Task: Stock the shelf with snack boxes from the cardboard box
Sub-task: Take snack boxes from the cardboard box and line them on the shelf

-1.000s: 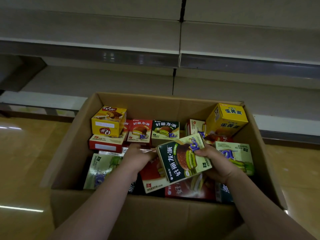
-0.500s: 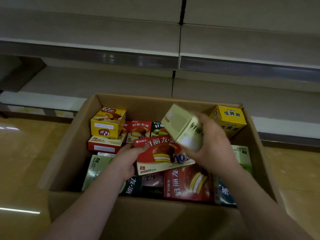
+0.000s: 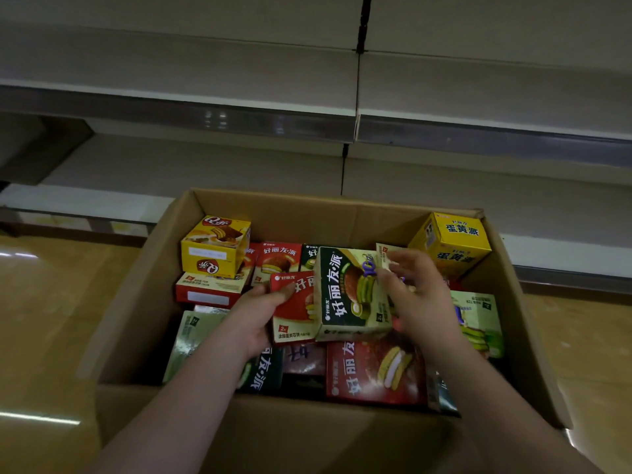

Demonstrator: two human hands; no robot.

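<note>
Glossy tan floor (image 3: 51,336) on both sides, with streaks of light reflected on the left; a brighter glint low on the right edge. Dark baseboard strip (image 3: 78,230) runs along the floor at far left, with pale yellowish patches just above it. Dark recess (image 3: 30,148) in the upper left, shadowed, contents unreadable. Black vertical seam (image 3: 359,25) splits the grey back panels top centre. Lighting is dim overall, colours muted.
</note>
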